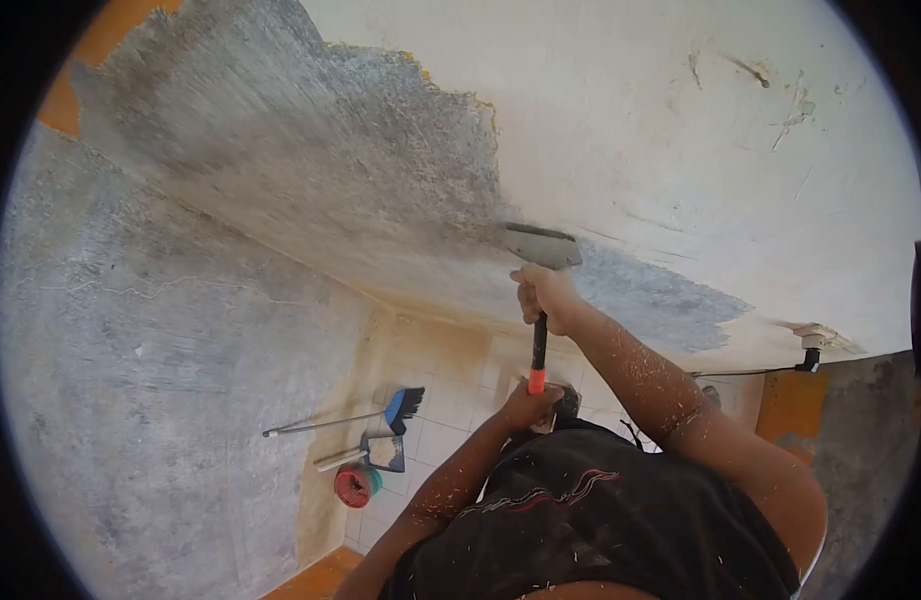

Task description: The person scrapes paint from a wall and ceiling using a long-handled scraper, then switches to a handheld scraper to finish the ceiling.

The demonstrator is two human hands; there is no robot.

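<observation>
Scraper (541, 246) blade's flat against the wall (311, 180); right hand (547, 296) fingers wrapped high on the handle, left hand (529, 404) fingers gripping the butt end for extra push, I'd guess.

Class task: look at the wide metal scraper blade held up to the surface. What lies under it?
Around the wide metal scraper blade lie bare grey plaster and white paint. What lies directly beneath the blade is covered.

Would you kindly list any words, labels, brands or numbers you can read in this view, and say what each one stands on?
None can be read.
The black shirt bears only a red and white wavy graphic, no letters.
The scraper, held by the right hand and left hand, shows no marking.
The red tub on the floor is too small to tell.
</observation>
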